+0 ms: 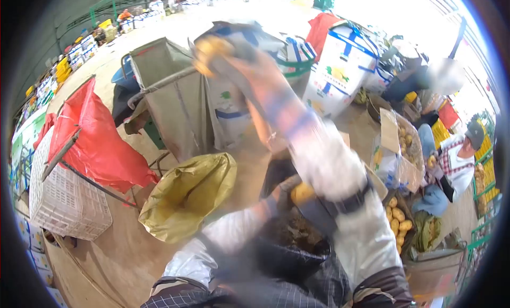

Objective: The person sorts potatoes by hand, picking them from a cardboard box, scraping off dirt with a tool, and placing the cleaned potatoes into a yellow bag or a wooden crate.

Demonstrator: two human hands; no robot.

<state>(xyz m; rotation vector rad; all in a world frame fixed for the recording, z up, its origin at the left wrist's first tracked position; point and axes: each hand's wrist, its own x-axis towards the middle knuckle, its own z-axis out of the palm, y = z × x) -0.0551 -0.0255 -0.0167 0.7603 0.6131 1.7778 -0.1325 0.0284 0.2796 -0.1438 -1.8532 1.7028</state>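
My right hand (229, 57), blurred by motion, is stretched far forward near the open top of a grey fabric bag on a frame (178, 111). Its fingers are closed round a yellow potato (210, 52). Low in front of my body, my left hand (286, 193) holds another yellow potato (303, 192). Below it is a dark opening (297, 231) with brownish contents that I cannot make out clearly. An olive sack (188, 196) stands open left of my left hand.
At left, a red bag (101, 140) hangs on a metal frame beside a white crate (69, 193). White bulk bags (340, 66) stand ahead. To the right are loose potatoes (398, 223), a cardboard box (389, 130) and a seated person in a cap (459, 154).
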